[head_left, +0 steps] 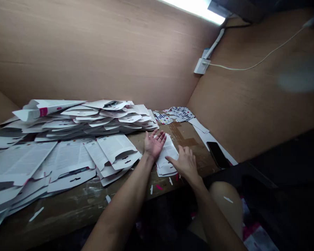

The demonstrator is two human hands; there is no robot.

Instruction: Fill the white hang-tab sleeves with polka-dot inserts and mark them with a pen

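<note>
My left hand (154, 144) lies palm up with its fingers spread, holding nothing, just above the near edge of a small stack of white printed cards (167, 157). My right hand (185, 163) rests on that stack, its fingers on the right side of the top card. To the left of my left hand lies a large heap of flat, die-cut white card packaging (81, 118) with hang-tab slots and pink marks. Printed leaflet panels (115, 148) on the heap's near side face up.
The scuffed wooden workbench (68, 205) has white card scraps on it. A black smartphone (217, 154) lies on a long white strip (214, 143) at the right. Patterned printed sheets (179, 114) sit at the back corner against brown wooden walls (94, 48). My knee (225, 205) shows below the bench edge.
</note>
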